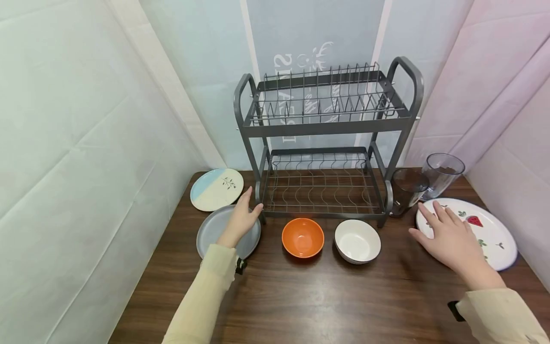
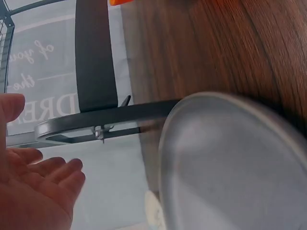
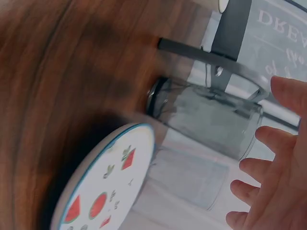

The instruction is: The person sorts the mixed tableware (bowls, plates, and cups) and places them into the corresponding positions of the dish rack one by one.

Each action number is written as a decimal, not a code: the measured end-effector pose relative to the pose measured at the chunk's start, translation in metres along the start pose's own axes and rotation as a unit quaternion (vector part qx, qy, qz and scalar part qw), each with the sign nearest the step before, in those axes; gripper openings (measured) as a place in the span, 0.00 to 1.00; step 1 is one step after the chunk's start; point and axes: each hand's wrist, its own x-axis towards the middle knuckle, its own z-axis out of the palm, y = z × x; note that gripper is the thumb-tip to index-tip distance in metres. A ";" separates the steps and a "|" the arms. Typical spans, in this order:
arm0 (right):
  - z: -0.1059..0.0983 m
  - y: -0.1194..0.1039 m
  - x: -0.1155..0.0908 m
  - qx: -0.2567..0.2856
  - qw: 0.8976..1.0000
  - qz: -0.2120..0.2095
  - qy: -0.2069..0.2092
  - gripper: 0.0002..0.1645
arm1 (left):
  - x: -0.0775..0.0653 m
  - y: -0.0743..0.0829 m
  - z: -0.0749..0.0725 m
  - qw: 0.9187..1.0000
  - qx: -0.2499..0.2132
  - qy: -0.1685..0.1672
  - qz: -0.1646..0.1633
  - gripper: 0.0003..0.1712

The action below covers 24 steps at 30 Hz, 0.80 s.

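Note:
My left hand (image 1: 243, 220) hovers over the grey plate (image 1: 209, 232), fingers extended toward the rack's left leg and holding nothing. In the left wrist view the grey plate (image 2: 235, 167) lies beside that hand (image 2: 38, 187). Over the left edge of the white oval plate with watermelon pictures (image 1: 494, 234) is my right hand (image 1: 455, 239), its fingers spread and empty. The right wrist view has the dark clear glass (image 3: 206, 115) and a paler clear glass (image 3: 187, 175) beyond the fingertips, with the watermelon plate (image 3: 110, 182) below.
A two-tier dark metal dish rack (image 1: 326, 126) stands at the back. In front of it sit an orange bowl (image 1: 302, 238) and a white bowl (image 1: 357, 241). A blue-and-cream plate (image 1: 215, 191) lies back left. White sheets (image 1: 86, 143) wall the sides of the wooden table (image 1: 301, 301).

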 end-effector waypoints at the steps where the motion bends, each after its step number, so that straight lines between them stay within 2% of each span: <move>1: 0.001 0.003 -0.001 0.003 1.000 -0.001 0.003 0.44 | 0.001 -0.001 0.001 1.000 -0.008 0.002 -0.004 0.39; 13: 0.014 0.049 -0.018 0.040 0.997 0.058 -0.010 0.46 | 0.015 0.004 0.015 0.996 -0.078 0.030 -0.025 0.34; 20: 0.027 0.081 -0.030 0.053 0.989 0.131 -0.040 0.50 | 0.021 0.006 0.021 0.993 -0.103 0.048 -0.040 0.34; 24: 0.031 0.093 -0.037 0.069 0.979 0.184 -0.050 0.52 | 0.023 0.006 0.024 0.991 -0.109 0.054 -0.047 0.33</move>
